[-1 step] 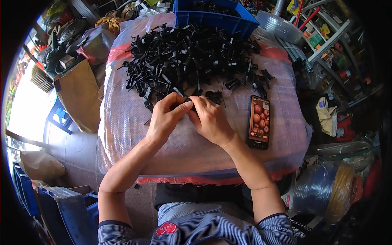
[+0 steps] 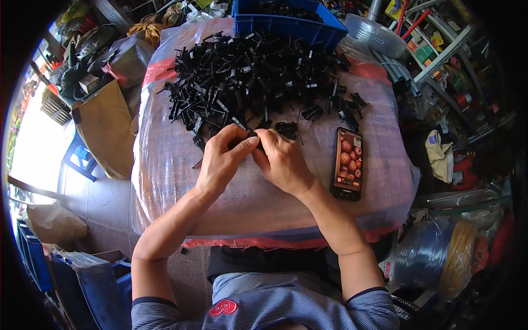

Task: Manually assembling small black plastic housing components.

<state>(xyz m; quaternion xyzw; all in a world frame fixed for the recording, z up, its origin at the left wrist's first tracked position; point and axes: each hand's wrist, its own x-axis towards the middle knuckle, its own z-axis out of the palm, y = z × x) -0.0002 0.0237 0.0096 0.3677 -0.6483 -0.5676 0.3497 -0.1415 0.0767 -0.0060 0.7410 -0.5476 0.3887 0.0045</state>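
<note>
My left hand (image 2: 221, 158) and my right hand (image 2: 285, 163) meet over the middle of the covered table, fingers closed and fingertips together. Between them they pinch a small black plastic part (image 2: 252, 135); most of it is hidden behind the fingers. Just beyond my hands spreads a large heap of black plastic parts (image 2: 247, 82) with thin prongs and some shiny metal-looking strips. A loose black part (image 2: 287, 128) lies beside the knuckles of my right hand.
Right of my hands lies a phone (image 2: 347, 165) with its screen lit. A blue bin (image 2: 264, 26) with black parts stands behind the heap. The table wears a woven plastic sheet (image 2: 275, 214). Coiled tubing (image 2: 421, 253) is at the lower right; a cardboard piece (image 2: 104, 132) stands left.
</note>
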